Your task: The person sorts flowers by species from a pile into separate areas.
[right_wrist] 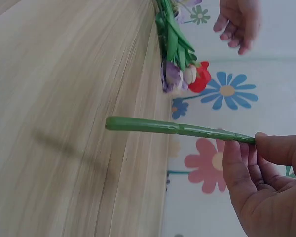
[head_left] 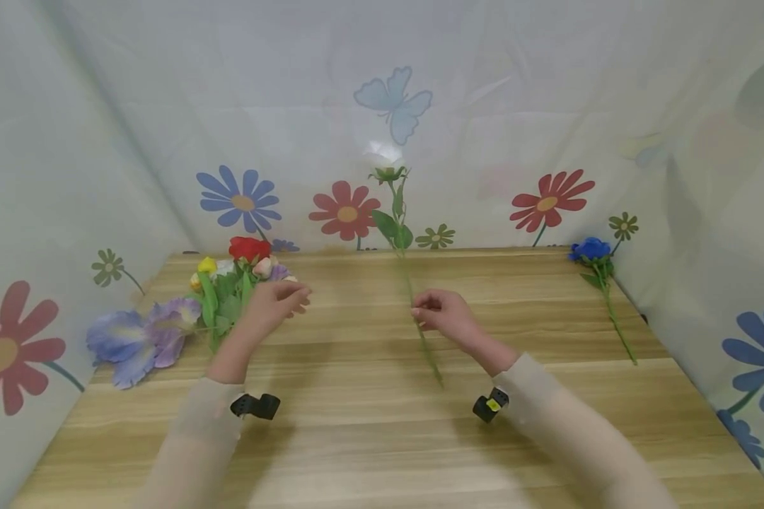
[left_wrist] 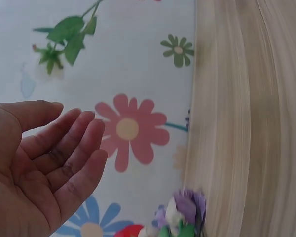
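Observation:
A white artificial rose (head_left: 385, 157) on a long green stem stands upright above the table's middle. My right hand (head_left: 446, 316) pinches its stem (right_wrist: 148, 126) between thumb and fingers, with the lower end sticking out free above the wood. To the left, my left hand (head_left: 274, 307) is held in the air, fingers loosely bent and nothing in them, as its palm (left_wrist: 49, 173) shows. Behind and beside that hand lies a bunch of mixed artificial flowers (head_left: 229, 297), including a red bloom (head_left: 250, 248). Large pale purple blooms (head_left: 141, 336) lie at its left.
A blue artificial rose (head_left: 590, 249) with a green stem lies near the right edge of the wooden table (head_left: 369, 445). A white sheet (head_left: 280, 92) printed with flowers and a butterfly hangs behind and along both sides.

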Tool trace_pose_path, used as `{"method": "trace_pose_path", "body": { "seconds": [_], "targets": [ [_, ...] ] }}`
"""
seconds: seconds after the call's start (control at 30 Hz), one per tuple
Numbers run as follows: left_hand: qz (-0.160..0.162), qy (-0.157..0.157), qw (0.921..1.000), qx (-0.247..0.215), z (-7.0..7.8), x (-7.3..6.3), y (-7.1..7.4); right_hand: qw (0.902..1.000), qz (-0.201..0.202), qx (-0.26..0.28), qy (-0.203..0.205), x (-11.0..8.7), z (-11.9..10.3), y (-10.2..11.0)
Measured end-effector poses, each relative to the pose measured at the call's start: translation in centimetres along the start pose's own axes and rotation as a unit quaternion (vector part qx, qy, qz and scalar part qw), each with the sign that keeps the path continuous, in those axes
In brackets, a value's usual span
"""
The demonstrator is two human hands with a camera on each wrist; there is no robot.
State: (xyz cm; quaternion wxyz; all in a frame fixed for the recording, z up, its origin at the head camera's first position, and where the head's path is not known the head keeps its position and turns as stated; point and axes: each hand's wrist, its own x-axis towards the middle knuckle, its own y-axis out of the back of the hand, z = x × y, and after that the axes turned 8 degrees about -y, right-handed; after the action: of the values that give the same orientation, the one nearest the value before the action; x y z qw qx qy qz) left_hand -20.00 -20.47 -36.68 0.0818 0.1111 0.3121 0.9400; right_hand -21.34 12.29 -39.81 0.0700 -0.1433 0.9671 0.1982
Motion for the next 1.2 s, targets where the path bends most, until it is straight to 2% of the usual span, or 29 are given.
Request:
{"method": "trace_pose_path", "body": {
  "seconds": [0.17,0.3,0.4,0.63,0.8,1.03,1.2],
  "targets": [
    [0.010,0.020,0.9989,0.040,-0.6,-1.8,1.9,0.9994,0.024,-0.023,-0.002,-0.7,1.4,2.5],
    [0.017,0.018,0.9968,0.076,-1.5,-3.4,3.3,0.9984,0.040,-0.040,-0.008,-1.6,2.1,4.4],
    [0.013,0.020,0.9961,0.085,-2.1,-4.2,4.3,0.9971,0.052,-0.054,-0.015,-2.3,2.5,5.9],
    [0.016,0.055,0.9930,0.103,-3.4,-5.8,6.3,0.9932,0.070,-0.088,-0.030,-4.2,3.7,9.6],
    [0.034,0.049,0.9902,0.126,-4.8,-6.9,7.6,0.9881,0.077,-0.115,-0.066,-5.9,5.3,12.3],
    [0.051,0.079,0.9885,0.119,-6.9,-8.4,9.2,0.9808,0.083,-0.141,-0.107,-8.5,7.8,15.7],
    [0.056,0.095,0.9882,0.106,-8.4,-8.9,9.7,0.9740,0.094,-0.159,-0.131,-9.7,9.5,18.0]
  ]
}}
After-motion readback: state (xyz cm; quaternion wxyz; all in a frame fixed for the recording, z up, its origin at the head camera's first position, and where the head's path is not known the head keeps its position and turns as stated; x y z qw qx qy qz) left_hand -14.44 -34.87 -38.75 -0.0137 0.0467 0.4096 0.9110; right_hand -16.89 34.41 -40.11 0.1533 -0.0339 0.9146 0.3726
